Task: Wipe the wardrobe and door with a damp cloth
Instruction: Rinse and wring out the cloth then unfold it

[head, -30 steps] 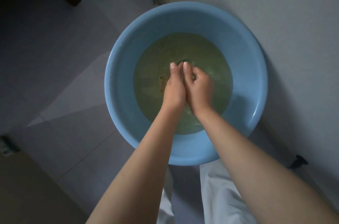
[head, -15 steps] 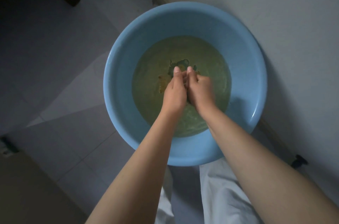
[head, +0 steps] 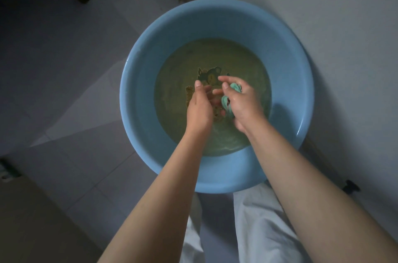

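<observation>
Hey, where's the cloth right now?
The teal cloth is bunched in the right hand, above the water in the blue basin, beside the left hand.

Right hand point(head: 243, 105) grips cloth point(head: 226, 101) over basin point(head: 146, 133).

Home interior: tiled floor point(head: 71, 125), plastic washbasin point(head: 286, 64) by wall point(head: 323, 15).

teal cloth point(head: 226, 102), blue basin point(head: 142, 99) (greenish water point(head: 243, 64))
</observation>
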{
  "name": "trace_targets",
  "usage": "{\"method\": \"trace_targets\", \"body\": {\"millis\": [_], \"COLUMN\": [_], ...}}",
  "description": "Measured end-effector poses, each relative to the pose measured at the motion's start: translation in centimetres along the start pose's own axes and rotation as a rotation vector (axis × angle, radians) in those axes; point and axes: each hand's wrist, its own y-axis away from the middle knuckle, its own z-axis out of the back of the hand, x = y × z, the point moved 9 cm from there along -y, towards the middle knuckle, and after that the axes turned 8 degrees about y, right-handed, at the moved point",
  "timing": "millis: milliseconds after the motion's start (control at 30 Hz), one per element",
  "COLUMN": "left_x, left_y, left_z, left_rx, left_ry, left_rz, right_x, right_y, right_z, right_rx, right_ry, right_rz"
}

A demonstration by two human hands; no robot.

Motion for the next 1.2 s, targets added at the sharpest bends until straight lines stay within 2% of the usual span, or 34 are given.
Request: {"method": "trace_targets", "body": {"millis": [167,300,500,767,933,1033,1100,1200], "left_x": [0.0,-0.3,-0.4,-0.2,-1.9,-3.8,-6.2,-10.3], "left_y": [-0.1,-0.1,-0.1,-0.1,1.3,3.3,5.5,9.4], "left_z": [-0.2,-0.2,-0.3,-0.1,-0.2,-0.3,-0.2,-0.2], "left_rx": [0.011,0.021,0.028,0.03,0.068,0.108,0.136,0.21], "left_ry": [-0.021,-0.031,-0.04,-0.045,-0.127,-0.148,-0.156,-0.111], "left_rz": [0.0,-0.004,-0.018,-0.006,-0.046,-0.071,-0.105,-0.129], "right_x": [1.5,2.3,2.9,0.7,1.4,2.8,5.1,9.5], "right_y": [0.1,0.0,0.6,0.6,1.2,3.0,5.3,9.2], "right_z": [0.4,0.1,-0.4,-0.5,-0.1,0.2,0.8,1.9], "right_rx": [-0.111,-0.153,-0.159,-0.118,-0.042,0.033,0.089,0.18], "right_ry": [0.306,0.47,0.473,0.489,0.338,0.04,-0.17,-0.212], "right_rz": [0.149,0.164,0.202,0.161,0.069,-0.015,-0.023,0.023]}}
